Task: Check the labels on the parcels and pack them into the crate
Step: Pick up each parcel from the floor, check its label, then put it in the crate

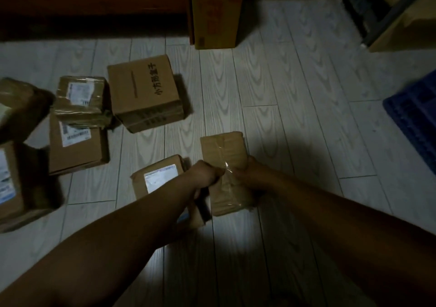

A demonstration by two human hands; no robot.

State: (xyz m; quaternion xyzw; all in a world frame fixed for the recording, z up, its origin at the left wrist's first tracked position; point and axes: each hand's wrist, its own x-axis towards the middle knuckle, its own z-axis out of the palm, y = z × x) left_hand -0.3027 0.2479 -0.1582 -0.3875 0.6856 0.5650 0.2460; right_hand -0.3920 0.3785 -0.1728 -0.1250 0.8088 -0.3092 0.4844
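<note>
A flat brown cardboard parcel (223, 150), bound lengthwise with clear shiny tape, was in the middle of the view, just over the pale wood-grain plank floor (295, 118). Whether its near end rested on the boards could not be told. The left hand (205, 175) gripped its left edge with curled fingers, and the right hand (250, 173) clasped its right edge. The two hands were close together, with only the taped strip between them. The upturned face showed plain cardboard and tape.

Just to the left, partly under the left forearm, lay a brown parcel with a white label (160, 177) facing up. Farther left, a small taped parcel (80, 97) with a label sat on top of a wider flat labelled box (75, 151). Beside them stood a cube-shaped carton with black printed characters (144, 89). A larger labelled box (16, 188) sat at the left edge, with a blurred brown box (21, 101) above it in the view.

A dark blue plastic crate (415, 115) stood well apart at the right edge. At the far side a tall yellow-brown carton (215, 12) stood upright beside dark wooden furniture (94, 5).
</note>
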